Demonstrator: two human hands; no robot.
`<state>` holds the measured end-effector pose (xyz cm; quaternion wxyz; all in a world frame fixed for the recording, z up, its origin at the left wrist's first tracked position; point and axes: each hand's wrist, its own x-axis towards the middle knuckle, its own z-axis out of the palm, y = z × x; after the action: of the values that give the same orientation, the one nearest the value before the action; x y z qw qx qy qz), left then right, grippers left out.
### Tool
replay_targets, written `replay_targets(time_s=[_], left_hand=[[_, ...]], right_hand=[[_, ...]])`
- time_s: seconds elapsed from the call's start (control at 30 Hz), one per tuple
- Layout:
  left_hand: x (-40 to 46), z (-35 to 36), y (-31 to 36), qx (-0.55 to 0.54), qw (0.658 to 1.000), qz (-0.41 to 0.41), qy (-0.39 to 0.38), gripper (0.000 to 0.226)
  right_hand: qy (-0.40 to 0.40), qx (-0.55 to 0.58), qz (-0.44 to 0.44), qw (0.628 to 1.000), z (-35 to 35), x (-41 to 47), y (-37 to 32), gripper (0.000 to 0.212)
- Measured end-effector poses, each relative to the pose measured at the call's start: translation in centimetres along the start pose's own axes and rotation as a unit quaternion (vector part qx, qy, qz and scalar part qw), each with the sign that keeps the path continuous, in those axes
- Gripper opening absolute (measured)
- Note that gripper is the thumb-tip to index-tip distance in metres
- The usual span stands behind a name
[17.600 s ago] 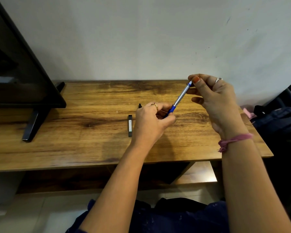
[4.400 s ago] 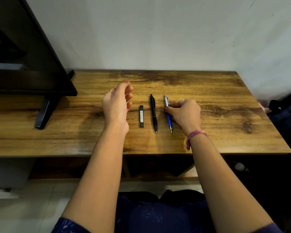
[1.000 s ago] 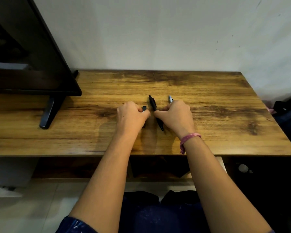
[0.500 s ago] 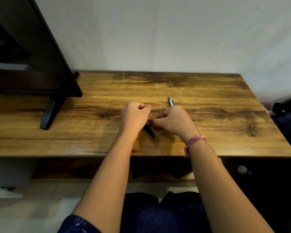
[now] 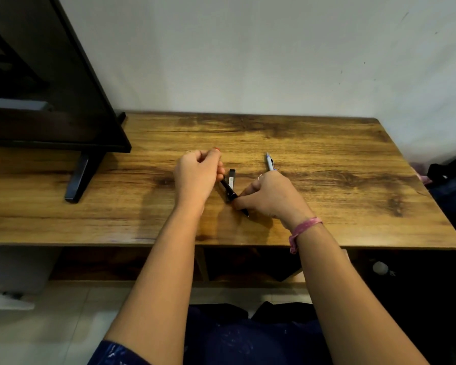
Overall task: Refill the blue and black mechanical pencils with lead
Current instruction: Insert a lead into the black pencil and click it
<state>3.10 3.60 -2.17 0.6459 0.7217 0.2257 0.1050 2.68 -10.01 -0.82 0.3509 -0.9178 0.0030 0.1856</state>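
Head view shows both hands over the brown wooden table (image 5: 327, 159), sharing the slim black mechanical pencil (image 5: 229, 190): the left hand (image 5: 195, 175) curls round its upper end, the right hand (image 5: 270, 196) pinches near the tip, likely to steady it for opening the cap. Its dark barrel slants between the fingers. Just behind them lies the small black lead case (image 5: 231, 175); the blue-and-silver mechanical pencil (image 5: 269, 162) rests beyond the right fingers.
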Motion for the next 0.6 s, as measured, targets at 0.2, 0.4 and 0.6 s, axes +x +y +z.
replay_targets(time_s=[0.2,0.4,0.6], left_hand=[[0.0,-0.3,-0.1,0.03,0.999,-0.009,-0.04,0.02],[-0.5,0.4,0.3,-0.031,0.993,-0.026,-0.113,0.018],[-1.5,0.5,1.1,-0.075,0.976,-0.017,-0.203,0.02]], right_hand=[[-0.005,0.186,-0.003,0.983,-1.4,-0.5,0.3,0.019],[-0.07,0.241,-0.034,0.967,-2.5,-0.8,0.6,0.019],[0.014,0.382,-0.099,0.919,-3.9,-0.3,1.1,0.019]])
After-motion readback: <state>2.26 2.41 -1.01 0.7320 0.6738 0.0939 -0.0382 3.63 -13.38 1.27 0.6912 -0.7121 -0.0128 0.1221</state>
